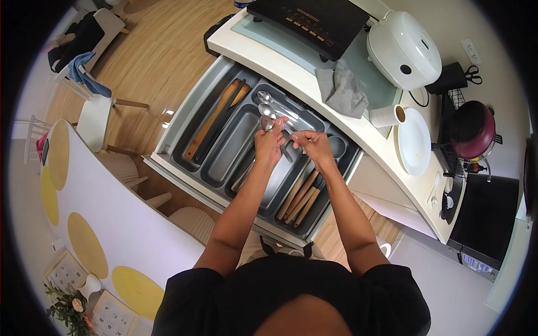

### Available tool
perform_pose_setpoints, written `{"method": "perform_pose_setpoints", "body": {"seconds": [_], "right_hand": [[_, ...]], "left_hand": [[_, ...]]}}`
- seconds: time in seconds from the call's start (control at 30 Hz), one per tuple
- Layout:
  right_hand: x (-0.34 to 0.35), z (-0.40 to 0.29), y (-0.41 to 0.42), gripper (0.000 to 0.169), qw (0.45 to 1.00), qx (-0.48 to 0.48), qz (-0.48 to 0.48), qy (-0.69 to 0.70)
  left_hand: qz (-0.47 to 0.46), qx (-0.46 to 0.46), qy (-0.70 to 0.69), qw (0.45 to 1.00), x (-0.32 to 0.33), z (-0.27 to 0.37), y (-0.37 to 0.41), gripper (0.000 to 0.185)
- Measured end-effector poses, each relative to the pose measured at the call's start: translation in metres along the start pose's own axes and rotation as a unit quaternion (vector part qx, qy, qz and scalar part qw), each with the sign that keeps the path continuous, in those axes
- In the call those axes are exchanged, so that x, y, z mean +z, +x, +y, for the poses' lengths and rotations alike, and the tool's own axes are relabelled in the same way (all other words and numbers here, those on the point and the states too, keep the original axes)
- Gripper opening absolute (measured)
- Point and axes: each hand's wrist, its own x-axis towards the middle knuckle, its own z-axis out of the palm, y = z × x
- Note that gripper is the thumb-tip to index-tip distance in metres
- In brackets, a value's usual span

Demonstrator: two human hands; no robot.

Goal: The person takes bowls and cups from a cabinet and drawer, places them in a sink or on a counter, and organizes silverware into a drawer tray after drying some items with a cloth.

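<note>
Both my hands are over an open drawer fitted with a grey cutlery tray [227, 148]. My left hand [270, 147] grips a metal spoon [266, 122], its bowl pointing away from me and its handle emerging below the fingers. Close by on the right, my right hand [314, 147] has its thumb and fingers pinched together; whether something thin is between them I cannot tell. More metal spoons [265, 97] lie in the far compartment, partly hidden by my left hand. Below my right hand, wooden-handled utensils [300, 201] fill a compartment, with a grey ladle [336, 146] at its far end.
Wooden utensils [214, 119] and a black one occupy the tray's left compartment. Beyond the drawer, the counter [269, 52] carries a black cooktop [311, 25], a grey cloth [342, 90], a white rice cooker [403, 50], a paper cup [384, 116] and a white plate [414, 143].
</note>
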Motion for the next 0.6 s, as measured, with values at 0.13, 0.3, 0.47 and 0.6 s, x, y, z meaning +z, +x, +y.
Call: {"method": "perform_pose_setpoints", "body": {"seconds": [0.13, 0.3, 0.47, 0.6], "right_hand": [[0.0, 0.021, 0.034, 0.014, 0.996, -0.038, 0.077, 0.005], [0.002, 0.03, 0.077, 0.015, 0.968, -0.006, 0.173, -0.183], [0.018, 0.029, 0.093, 0.022, 0.954, 0.023, 0.182, -0.235], [0.015, 0.025, 0.089, 0.027, 0.905, -0.06, 0.21, -0.365]], "left_hand": [[0.042, -0.013, 0.03, 0.999, -0.007, 0.002, 0.021, 0.014], [0.092, 0.013, -0.032, 0.995, -0.028, 0.013, 0.031, 0.016], [0.071, 0.027, 0.014, 0.997, -0.031, 0.029, 0.012, 0.014], [0.018, 0.03, -0.038, 0.999, -0.033, 0.035, 0.005, 0.017]]}}
